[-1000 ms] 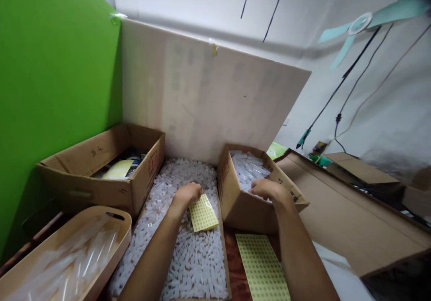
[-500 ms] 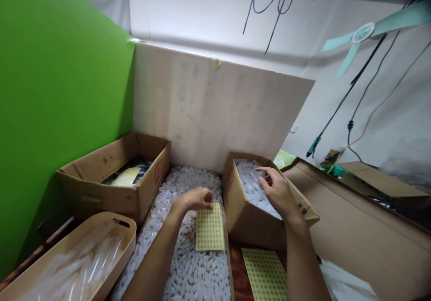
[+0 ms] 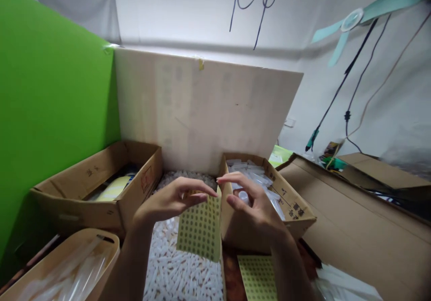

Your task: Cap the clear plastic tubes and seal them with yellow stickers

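Left hand (image 3: 170, 198) pinches sheet (image 3: 199, 231) at lower centre, while right hand (image 3: 255, 207) now sits just beside it, shifted left from over box (image 3: 237, 234), thumb and forefinger apart, can't tell if gripping tube (image 3: 243, 197).

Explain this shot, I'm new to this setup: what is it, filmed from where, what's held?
No robot: a person works bare-handed, filmed by a camera worn on their head, looking forward and down. The left hand holds a yellow sheet with rows of small marks. A round white end shows inside the curl of the right hand; whether it's gripped is unclear. Below lie many small white pieces; to the right, a cardboard box holds translucent tubes. Another yellow sheet lies on the reddish table.
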Motion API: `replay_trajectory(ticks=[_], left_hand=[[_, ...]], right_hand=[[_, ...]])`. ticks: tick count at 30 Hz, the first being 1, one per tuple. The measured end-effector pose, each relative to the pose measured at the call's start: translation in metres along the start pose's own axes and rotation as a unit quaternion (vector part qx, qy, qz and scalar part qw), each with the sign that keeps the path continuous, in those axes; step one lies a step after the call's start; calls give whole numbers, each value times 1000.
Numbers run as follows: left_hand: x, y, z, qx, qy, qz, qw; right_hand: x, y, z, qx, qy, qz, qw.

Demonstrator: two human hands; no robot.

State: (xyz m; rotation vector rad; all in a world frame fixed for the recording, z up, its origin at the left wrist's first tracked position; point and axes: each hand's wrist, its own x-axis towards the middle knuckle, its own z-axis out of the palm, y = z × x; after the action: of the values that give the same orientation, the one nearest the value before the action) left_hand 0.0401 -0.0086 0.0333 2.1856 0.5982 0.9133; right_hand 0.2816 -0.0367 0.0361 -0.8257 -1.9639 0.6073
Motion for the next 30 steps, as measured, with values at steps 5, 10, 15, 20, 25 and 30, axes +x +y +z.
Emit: replay_trajectory(ticks=[5, 10, 15, 20, 25, 30], left_hand=[[3, 5, 6, 41, 27, 3, 999], [6, 3, 9, 161, 108, 29, 981], [9, 15, 17, 263, 225, 132, 929], [11, 23, 25, 205, 181, 148, 950], [14, 19, 30, 164, 184, 157, 956], [15, 16, 31, 162, 194, 188, 949]], right_hand=[[-3, -2, 0, 1, -39, 42, 998], [-6, 2, -1, -21, -65, 93, 993], [-3, 1, 2, 2, 9, 74, 997], [-2, -1, 7, 9, 43, 23, 999], [-4, -2, 10, -10, 52, -4, 999], [-4, 1, 12, -21, 40, -41, 998]])
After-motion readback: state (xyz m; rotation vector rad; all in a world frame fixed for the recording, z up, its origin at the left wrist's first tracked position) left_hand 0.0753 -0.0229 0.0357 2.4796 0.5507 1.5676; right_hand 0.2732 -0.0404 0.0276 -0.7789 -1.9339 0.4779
